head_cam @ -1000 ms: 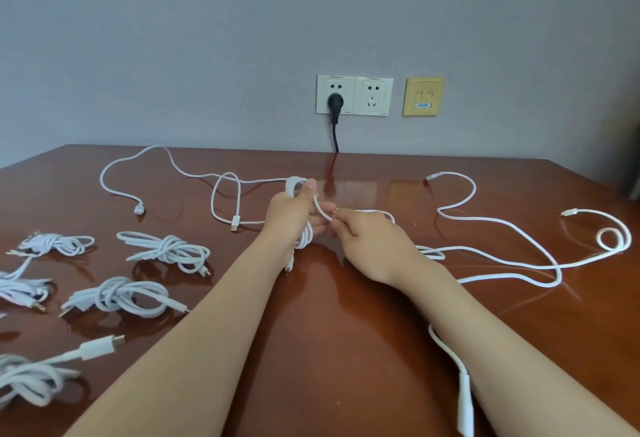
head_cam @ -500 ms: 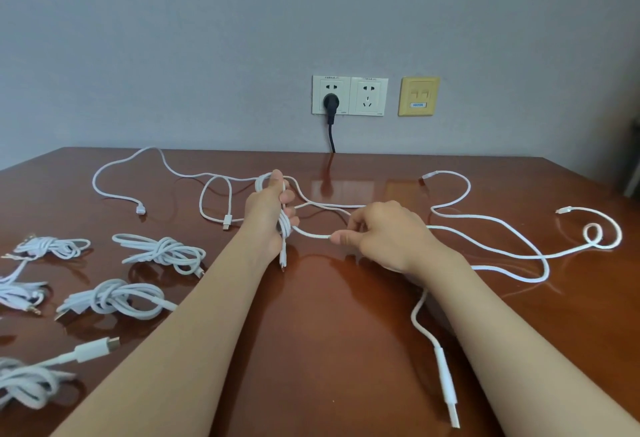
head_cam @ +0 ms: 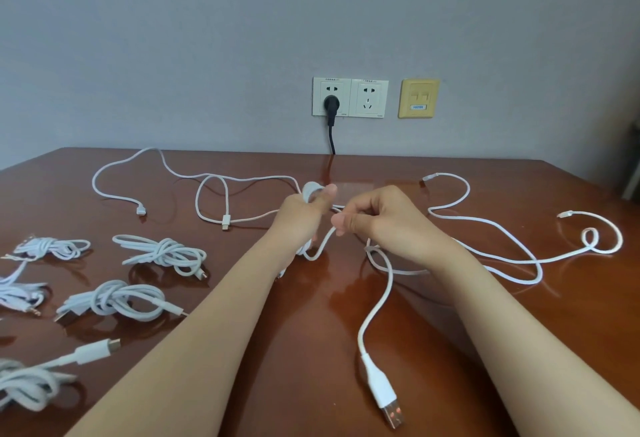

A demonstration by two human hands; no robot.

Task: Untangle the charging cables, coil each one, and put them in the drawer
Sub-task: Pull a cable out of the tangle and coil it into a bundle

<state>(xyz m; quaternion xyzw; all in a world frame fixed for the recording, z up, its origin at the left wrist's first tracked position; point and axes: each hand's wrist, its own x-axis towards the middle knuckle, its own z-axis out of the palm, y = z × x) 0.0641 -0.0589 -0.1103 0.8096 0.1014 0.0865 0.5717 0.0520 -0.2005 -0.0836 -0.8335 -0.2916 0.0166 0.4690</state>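
My left hand [head_cam: 302,217] grips a partly wound coil of white cable [head_cam: 310,191], its loops showing above the thumb and hanging below the fist. My right hand [head_cam: 375,217] pinches the same cable's free strand [head_cam: 323,244] just right of the coil. Past my right hand the strand runs down to a USB plug [head_cam: 389,402] near the table's front. Loose white cables lie spread on the brown table [head_cam: 311,332]: one at the back left [head_cam: 214,194], one looping to the right [head_cam: 519,256]. No drawer is in view.
Several coiled, knotted white cables lie at the left: one [head_cam: 162,253], one [head_cam: 114,300], one [head_cam: 52,246], one at the front left edge [head_cam: 24,384]. Wall sockets [head_cam: 349,97] with a black plug [head_cam: 331,104] sit behind the table.
My left hand turned the coil and moved back toward the middle. My right hand rose and drew closer to it, and the USB plug slid up the table.
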